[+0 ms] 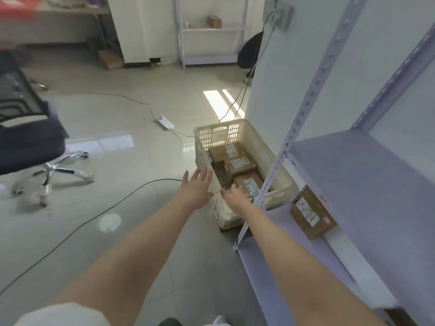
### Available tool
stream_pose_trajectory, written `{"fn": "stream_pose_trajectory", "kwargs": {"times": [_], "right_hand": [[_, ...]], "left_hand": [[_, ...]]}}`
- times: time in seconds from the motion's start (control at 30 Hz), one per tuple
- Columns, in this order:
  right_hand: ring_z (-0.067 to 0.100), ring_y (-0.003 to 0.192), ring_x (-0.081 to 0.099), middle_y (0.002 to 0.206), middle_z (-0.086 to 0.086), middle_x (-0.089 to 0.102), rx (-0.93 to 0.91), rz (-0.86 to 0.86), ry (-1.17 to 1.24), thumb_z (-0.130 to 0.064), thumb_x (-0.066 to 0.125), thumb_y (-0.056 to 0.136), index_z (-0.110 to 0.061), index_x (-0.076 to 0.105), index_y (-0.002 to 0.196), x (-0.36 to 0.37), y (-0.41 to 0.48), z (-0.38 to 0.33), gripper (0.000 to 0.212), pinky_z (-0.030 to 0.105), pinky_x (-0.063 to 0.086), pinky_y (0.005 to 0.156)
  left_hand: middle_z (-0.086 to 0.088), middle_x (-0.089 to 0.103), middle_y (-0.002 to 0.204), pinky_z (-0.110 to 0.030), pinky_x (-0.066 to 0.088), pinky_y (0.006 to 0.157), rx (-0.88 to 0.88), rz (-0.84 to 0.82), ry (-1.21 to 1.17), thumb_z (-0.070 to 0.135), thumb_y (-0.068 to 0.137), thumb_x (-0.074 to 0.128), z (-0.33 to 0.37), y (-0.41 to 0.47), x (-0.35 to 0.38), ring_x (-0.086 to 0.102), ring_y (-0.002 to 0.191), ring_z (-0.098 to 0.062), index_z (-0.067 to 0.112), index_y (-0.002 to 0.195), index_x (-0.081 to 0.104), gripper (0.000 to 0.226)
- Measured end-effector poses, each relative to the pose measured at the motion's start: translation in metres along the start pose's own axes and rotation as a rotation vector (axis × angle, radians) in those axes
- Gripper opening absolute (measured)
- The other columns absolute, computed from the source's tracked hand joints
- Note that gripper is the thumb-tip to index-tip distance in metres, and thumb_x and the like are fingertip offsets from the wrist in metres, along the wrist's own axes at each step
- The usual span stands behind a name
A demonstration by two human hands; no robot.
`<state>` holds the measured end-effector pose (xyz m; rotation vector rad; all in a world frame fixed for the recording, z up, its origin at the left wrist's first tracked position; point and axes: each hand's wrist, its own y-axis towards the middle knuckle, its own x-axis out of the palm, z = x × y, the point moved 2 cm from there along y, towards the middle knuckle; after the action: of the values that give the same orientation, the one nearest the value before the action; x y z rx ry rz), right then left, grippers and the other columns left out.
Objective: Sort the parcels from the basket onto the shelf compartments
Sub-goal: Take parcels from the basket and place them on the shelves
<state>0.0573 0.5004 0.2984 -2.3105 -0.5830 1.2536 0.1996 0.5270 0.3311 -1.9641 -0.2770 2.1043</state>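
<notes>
A cream plastic basket (235, 130) stands on the floor beside the shelf unit. Inside lie several brown cardboard parcels with white labels, among them one at the back (226, 150), one in the middle (240, 164) and a near one (249, 182). My left hand (196, 187) is open with straight fingers over the basket's left rim. My right hand (236, 196) reaches open over the near rim, just short of the near parcel. Another parcel (310, 214) lies on a lower purple shelf board (353, 184). Both hands hold nothing.
The shelf's perforated upright (303, 107) crosses in front of the basket's right side. An office chair (35, 142) stands at left. Cables (106, 212) and a power strip (164, 123) lie on the tiled floor. A second white shelf with a box (215, 21) stands far back.
</notes>
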Motion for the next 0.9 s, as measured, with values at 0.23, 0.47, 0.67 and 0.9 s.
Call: {"fn": "stream_pose_trajectory", "kwargs": {"times": [0.23,0.47,0.67,0.9], "right_hand": [[0.039,0.150,-0.003,0.163,0.012,-0.015,0.018,-0.030,0.082,-0.059,0.031,0.100,-0.014,-0.005,0.157,-0.025,0.114,-0.062,0.081,0.056,0.014,0.120],[0.038,0.150,-0.003,0.163,0.013,-0.013,0.188,0.086,0.216,-0.059,0.033,0.099,-0.015,-0.003,0.158,-0.062,0.202,-0.075,0.082,0.055,0.015,0.120],[0.034,0.151,0.004,0.165,0.011,-0.001,0.417,0.158,0.398,-0.056,0.036,0.100,-0.014,0.002,0.158,-0.077,0.252,-0.023,0.079,0.051,0.018,0.120],[0.031,0.146,0.026,0.160,0.010,0.025,0.621,0.129,0.617,-0.046,0.041,0.102,-0.011,0.018,0.156,-0.079,0.298,0.039,0.069,0.042,0.026,0.119]], "left_hand": [[-0.003,-0.008,0.164,-0.049,-0.004,0.120,-0.010,-0.028,0.013,0.041,0.103,0.036,-0.078,0.112,-0.014,-0.006,0.151,-0.024,0.016,0.155,-0.012,0.076],[-0.005,-0.011,0.164,-0.048,-0.006,0.121,0.179,-0.084,0.062,0.041,0.103,0.036,-0.106,0.245,-0.050,-0.007,0.151,-0.024,0.016,0.155,-0.012,0.075],[-0.004,-0.012,0.163,-0.043,-0.005,0.122,0.351,-0.223,0.125,0.040,0.103,0.036,-0.074,0.348,-0.036,-0.012,0.150,-0.023,0.016,0.155,-0.012,0.075],[-0.006,-0.010,0.164,-0.043,-0.005,0.123,0.526,-0.381,0.215,0.041,0.104,0.035,-0.022,0.434,0.001,-0.009,0.151,-0.024,0.014,0.156,-0.009,0.073]]}}
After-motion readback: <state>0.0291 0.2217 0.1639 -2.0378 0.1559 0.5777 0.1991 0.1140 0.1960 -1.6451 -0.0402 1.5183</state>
